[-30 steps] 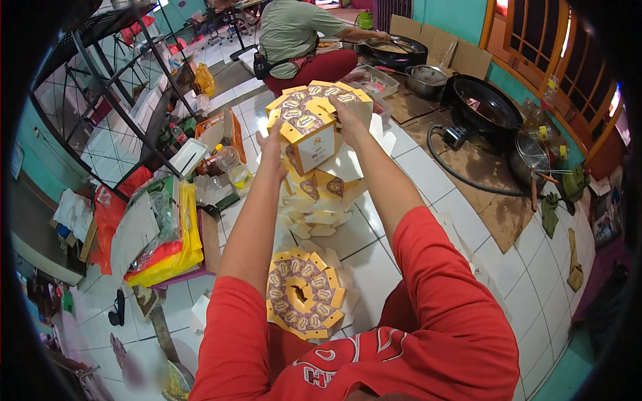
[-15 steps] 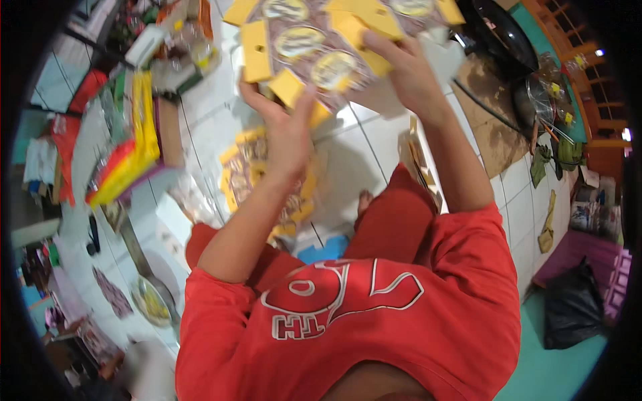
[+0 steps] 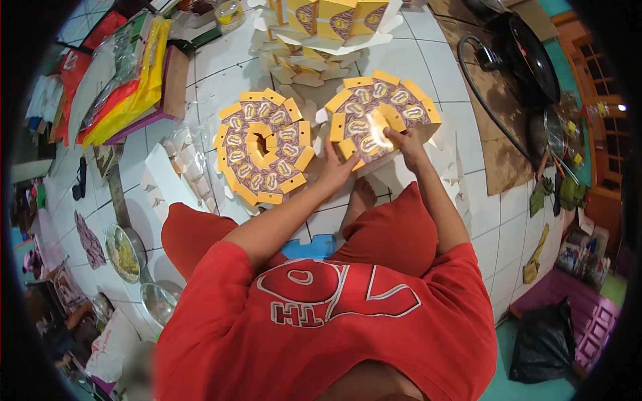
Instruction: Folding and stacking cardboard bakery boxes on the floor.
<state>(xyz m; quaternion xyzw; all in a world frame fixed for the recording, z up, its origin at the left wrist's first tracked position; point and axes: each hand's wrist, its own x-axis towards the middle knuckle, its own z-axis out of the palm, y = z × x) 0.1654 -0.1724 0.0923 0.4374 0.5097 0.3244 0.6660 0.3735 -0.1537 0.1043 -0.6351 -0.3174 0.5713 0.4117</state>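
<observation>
Since a second ago, the arc of yellow-and-purple boxes (image 3: 364,107) has come from above the far stack (image 3: 334,20) back toward the person — it is now just right of the closed ring of boxes (image 3: 235,158), in front of the knees. Whether it rests on the floor or hangs a little above it, I cannot tell.

The left hand (image 3: 338,168) is partly closed around the arc's near left end, its thumb on top; the right hand (image 3: 409,148) is curled at the inner edge and near right end, its fingers partly hidden.

The ring and the stack hem the arc in at left and beyond, and a bare foot (image 3: 361,197) lies close on the near side. To the right are cardboard (image 3: 495,154), a hose (image 3: 478,97) and a black wok (image 3: 535,57).

Counted: one arc, one ring, one stack with three box fronts in its upper tier, two metal bowls (image 3: 125,254) by the left thigh.

Between arc and ring runs only a narrow gap — bare tile (image 3: 461,87) opens wider on the right, up to the cardboard's edge.
</observation>
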